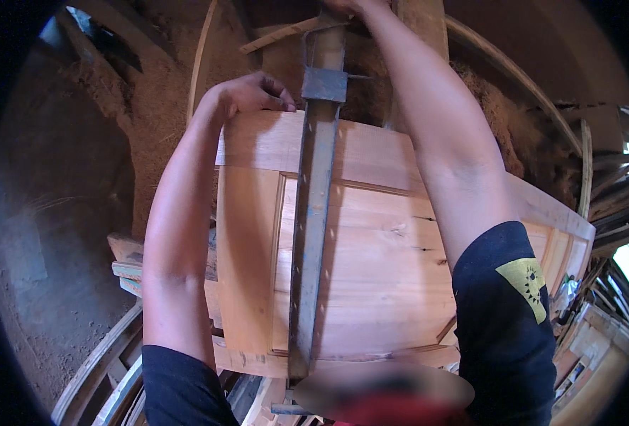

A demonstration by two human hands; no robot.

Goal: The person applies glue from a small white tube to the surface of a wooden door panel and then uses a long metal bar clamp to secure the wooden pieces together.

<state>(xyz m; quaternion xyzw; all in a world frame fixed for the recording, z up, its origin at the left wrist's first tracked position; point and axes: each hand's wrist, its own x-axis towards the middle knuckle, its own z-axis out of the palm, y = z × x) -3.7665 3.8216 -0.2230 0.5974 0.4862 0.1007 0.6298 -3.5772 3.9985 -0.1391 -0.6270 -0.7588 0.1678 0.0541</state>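
Observation:
A pale wooden panelled door [378, 263] lies in front of me. Across it runs a long metal bar clamp [311, 234], its sliding jaw [325, 85] just beyond the door's far edge. My left hand [257, 94] is at that far edge, left of the clamp, its fingers curled and closed on the wood. My right arm reaches over the door to the clamp's far end, where my right hand [346, 6] touches the bar. The picture's upper rim cuts off that hand, so its fingers do not show.
Timber supports [126, 266] sit under the door's left side. A wooden post [424, 28] and thin curved strips [516, 67] stand beyond it, near brown dust or soil. Stacked boards [616, 213] lie at the right. A dark grey surface [59, 234] fills the left.

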